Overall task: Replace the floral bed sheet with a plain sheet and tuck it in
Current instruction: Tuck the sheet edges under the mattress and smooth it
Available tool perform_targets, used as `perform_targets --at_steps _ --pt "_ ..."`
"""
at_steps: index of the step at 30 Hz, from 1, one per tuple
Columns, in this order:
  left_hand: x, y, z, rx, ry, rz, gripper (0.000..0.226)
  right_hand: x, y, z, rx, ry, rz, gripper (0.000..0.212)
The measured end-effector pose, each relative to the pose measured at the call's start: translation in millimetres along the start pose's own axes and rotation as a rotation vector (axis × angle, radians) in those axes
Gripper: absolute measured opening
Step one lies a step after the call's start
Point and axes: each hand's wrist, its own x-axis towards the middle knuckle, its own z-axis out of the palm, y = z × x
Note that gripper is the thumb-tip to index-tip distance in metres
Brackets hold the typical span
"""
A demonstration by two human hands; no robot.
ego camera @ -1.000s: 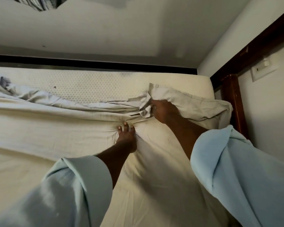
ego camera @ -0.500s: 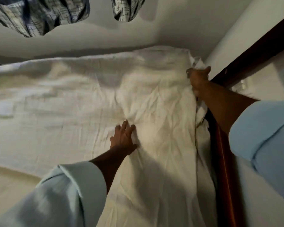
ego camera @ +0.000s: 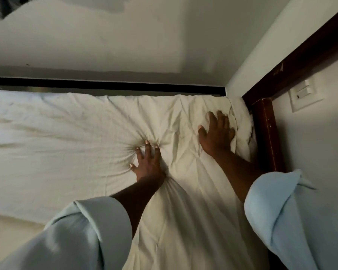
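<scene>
L hand (ego camera: 147, 162), R hand (ego camera: 217, 133) press plain sheet (ego camera: 66, 143); R fingertips (ego camera: 221, 114) blurred.

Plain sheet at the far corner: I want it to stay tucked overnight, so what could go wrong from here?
1. Creases fan out from the left hand pressing the plain sheet; if that hand drags, they could get locked in under the tuck.
2. The bunched corner sits loose beside the wooden bed post, next to the flat right hand; pushed down like that, it may work free later.
</scene>
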Motion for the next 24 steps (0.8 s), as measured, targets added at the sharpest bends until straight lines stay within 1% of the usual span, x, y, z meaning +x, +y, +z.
perform_targets --at_steps 2,4,5,7,9,11,13,14,16,20,22,24 --pt "3.1 1.1 3.2 0.025 0.010 -0.015 0.108 8.5 13.3 -3.6 0.008 0.044 0.063 0.066" --pt "7.0 3.9 6.7 0.037 0.007 -0.027 0.107 15.2 32.2 -10.0 0.049 0.101 0.173 0.067" --pt "8.4 4.2 7.8 0.040 0.005 -0.031 0.107 16.9 41.5 -12.6 0.093 0.104 0.243 0.068" --pt "9.5 6.3 8.9 0.037 0.002 -0.029 0.107 16.9 60.3 -14.4 0.170 0.052 0.362 0.071" --pt "9.7 5.8 8.9 0.034 0.006 -0.021 0.109 13.1 73.0 -10.3 0.249 -0.012 0.438 0.078" --pt "11.0 6.0 9.3 0.037 0.004 -0.022 0.109 9.5 81.7 -6.8 0.400 -0.060 0.576 0.084" --pt "13.1 7.1 10.4 0.048 -0.012 -0.032 0.109 4.3 87.2 -5.8 0.556 -0.055 0.700 0.079" --pt "13.6 8.7 12.4 0.053 -0.017 -0.037 0.109 -1.1 92.0 -3.7 0.596 -0.038 0.725 0.075" --pt "13.8 11.8 13.2 0.060 -0.024 -0.048 0.109 -17.6 97.8 -0.8 0.590 -0.022 0.694 0.074" --pt "10.9 10.4 7.9 0.057 -0.031 -0.048 0.109 -74.1 105.6 -1.0 0.501 -0.010 0.571 0.081" --pt "6.1 9.2 6.4 0.025 -0.025 -0.032 0.109 -110.4 106.9 -7.2 0.463 0.010 0.561 0.075" --pt "-2.4 9.3 6.8 0.003 0.008 -0.031 0.108 -149.8 110.5 -10.9 0.439 -0.010 0.547 0.073"
